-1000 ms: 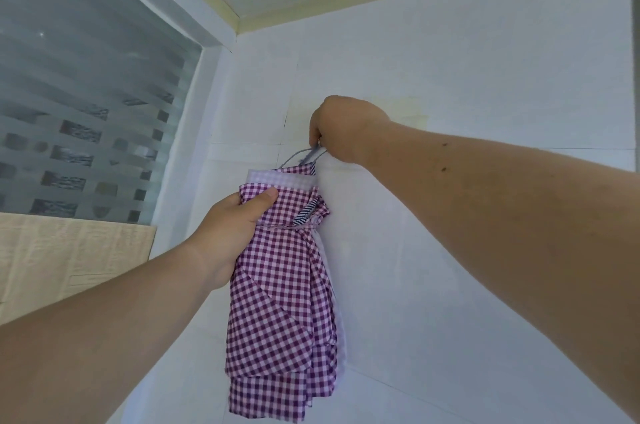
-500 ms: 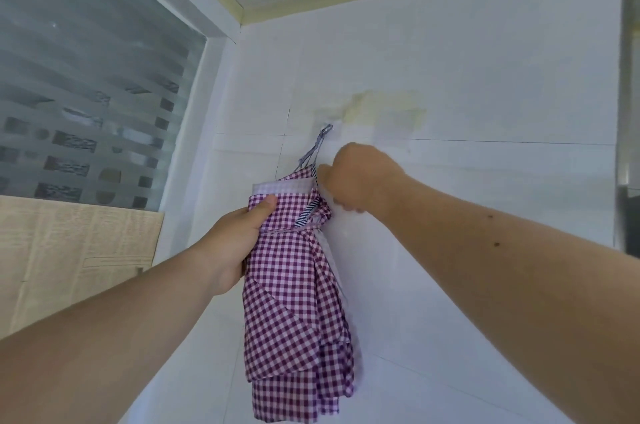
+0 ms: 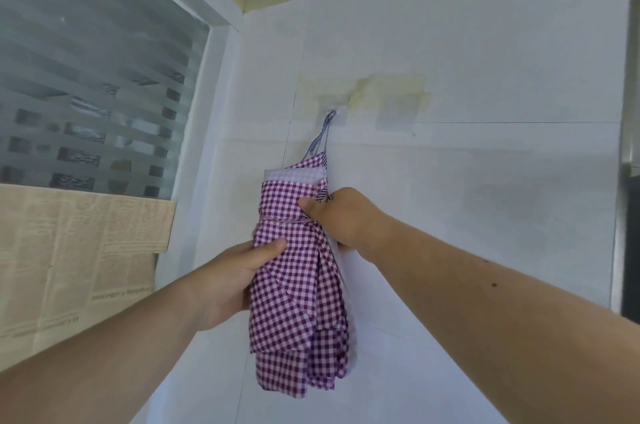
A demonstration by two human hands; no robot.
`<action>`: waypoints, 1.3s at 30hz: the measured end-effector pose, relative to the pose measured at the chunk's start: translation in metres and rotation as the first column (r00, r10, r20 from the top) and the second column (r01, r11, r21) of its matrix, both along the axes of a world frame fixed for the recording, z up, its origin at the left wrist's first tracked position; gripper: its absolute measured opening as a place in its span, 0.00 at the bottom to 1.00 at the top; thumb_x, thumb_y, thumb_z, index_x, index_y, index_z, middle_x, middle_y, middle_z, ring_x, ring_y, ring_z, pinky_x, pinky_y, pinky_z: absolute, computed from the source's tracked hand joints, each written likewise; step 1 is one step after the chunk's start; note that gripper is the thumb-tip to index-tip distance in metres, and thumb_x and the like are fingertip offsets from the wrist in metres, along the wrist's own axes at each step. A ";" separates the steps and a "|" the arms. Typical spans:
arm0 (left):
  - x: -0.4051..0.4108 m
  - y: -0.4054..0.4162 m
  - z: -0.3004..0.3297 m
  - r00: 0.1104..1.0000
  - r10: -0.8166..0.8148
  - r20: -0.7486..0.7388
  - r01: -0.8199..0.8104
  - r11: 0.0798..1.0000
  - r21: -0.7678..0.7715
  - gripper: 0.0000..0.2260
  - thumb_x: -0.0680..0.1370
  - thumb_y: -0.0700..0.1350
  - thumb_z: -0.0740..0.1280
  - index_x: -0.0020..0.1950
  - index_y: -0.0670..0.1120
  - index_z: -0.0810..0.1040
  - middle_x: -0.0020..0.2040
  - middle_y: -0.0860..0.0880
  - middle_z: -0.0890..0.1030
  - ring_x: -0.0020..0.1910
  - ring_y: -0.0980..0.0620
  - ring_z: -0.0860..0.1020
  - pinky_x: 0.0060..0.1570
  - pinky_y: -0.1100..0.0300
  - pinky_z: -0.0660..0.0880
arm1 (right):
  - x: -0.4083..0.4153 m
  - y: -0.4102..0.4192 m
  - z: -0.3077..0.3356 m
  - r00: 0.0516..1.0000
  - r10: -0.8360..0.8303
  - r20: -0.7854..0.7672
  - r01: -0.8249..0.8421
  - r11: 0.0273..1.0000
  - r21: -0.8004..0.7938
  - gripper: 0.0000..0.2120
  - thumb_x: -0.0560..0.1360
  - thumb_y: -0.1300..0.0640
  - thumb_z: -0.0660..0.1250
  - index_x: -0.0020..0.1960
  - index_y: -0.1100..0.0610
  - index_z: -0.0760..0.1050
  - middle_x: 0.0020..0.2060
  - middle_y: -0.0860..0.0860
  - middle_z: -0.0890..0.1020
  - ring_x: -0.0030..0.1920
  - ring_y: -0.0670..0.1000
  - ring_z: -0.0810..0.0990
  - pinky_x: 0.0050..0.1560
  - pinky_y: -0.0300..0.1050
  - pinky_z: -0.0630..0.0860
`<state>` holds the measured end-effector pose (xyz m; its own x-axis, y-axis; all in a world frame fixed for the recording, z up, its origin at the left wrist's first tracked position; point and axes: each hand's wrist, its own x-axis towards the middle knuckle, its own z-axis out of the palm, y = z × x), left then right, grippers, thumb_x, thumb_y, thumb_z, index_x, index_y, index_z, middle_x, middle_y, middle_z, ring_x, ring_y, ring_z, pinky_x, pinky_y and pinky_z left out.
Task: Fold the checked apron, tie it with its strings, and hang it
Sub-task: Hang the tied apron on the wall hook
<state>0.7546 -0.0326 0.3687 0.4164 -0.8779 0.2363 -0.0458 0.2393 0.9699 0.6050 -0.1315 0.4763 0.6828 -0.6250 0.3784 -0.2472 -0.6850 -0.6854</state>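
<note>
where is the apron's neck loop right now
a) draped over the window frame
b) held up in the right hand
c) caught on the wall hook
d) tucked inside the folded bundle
c: the striped loop runs up from the checked apron to the wall hook, while the left hand and the right hand both hold the bundle lower down.
</note>
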 end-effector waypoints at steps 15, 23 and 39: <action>0.009 -0.005 -0.046 0.997 0.063 -0.036 -0.064 0.998 -0.024 0.26 0.77 0.61 0.72 0.72 0.52 0.78 0.61 0.46 0.86 0.61 0.43 0.85 0.69 0.43 0.76 | 0.013 -0.009 -0.087 0.996 0.086 -0.034 -0.081 0.988 0.131 0.17 0.82 0.48 0.66 0.66 0.57 0.78 0.59 0.54 0.84 0.54 0.53 0.83 0.57 0.46 0.80; 0.009 -0.003 -0.049 0.996 0.084 0.039 -0.083 0.996 -0.025 0.24 0.79 0.62 0.70 0.71 0.52 0.78 0.60 0.47 0.87 0.60 0.45 0.85 0.68 0.45 0.77 | 0.012 -0.009 -0.095 0.995 0.099 -0.004 -0.098 0.984 0.149 0.13 0.82 0.48 0.67 0.61 0.54 0.79 0.54 0.52 0.84 0.47 0.48 0.81 0.45 0.38 0.77; 0.007 0.033 -0.059 0.989 -0.141 0.048 0.115 0.928 0.353 0.22 0.76 0.56 0.73 0.67 0.48 0.81 0.56 0.44 0.87 0.49 0.45 0.87 0.47 0.49 0.84 | -0.011 -0.006 -0.115 0.966 0.220 -0.134 -0.175 0.941 0.290 0.27 0.74 0.42 0.75 0.69 0.50 0.74 0.62 0.52 0.83 0.55 0.54 0.83 0.52 0.51 0.83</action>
<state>0.7618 0.0005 0.3092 0.2882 -0.9551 -0.0695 -0.1089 -0.1048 0.9885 0.5940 -0.1375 0.3614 0.8405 -0.5349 0.0861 -0.2492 -0.5229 -0.8152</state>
